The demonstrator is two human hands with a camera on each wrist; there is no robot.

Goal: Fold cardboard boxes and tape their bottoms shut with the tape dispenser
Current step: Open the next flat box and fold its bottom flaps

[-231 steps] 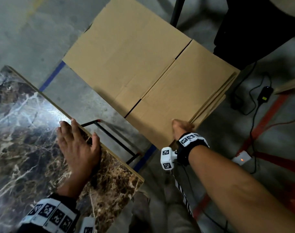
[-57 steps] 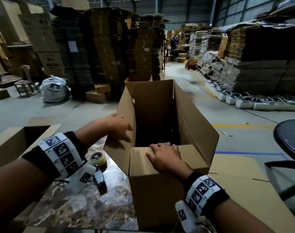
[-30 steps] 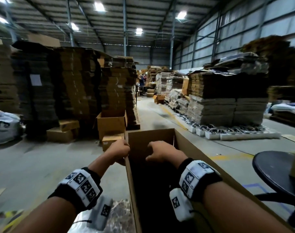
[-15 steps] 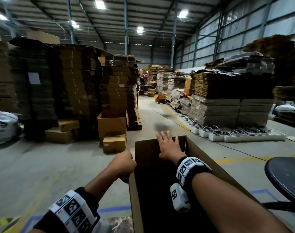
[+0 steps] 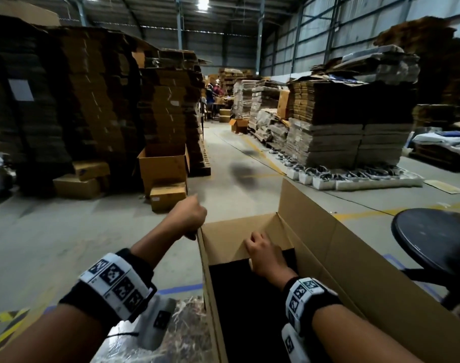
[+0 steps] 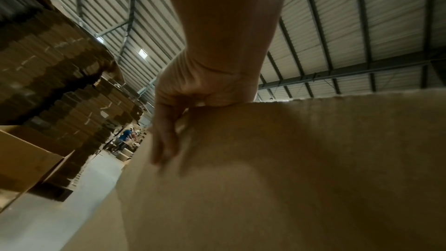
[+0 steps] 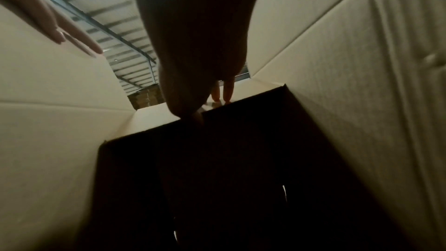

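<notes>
Cardboard box (image 5: 341,258): open, upright on the marble desk (image 5: 187,318), directly before the person. Left hand (image 5: 191,214): clamped over the box's left wall edge, fingers inside, thumb outside. Right hand (image 5: 263,251): inside the box, fingers curled on a dark inner flap (image 5: 239,289). Round stool (image 5: 430,237): right of box. Stacked flat cardboard (image 5: 349,121): beyond.

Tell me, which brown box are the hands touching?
The big open box right in front: the left hand grips its left wall, the right hand reaches inside. The other boxes sit far off on the floor.
</notes>
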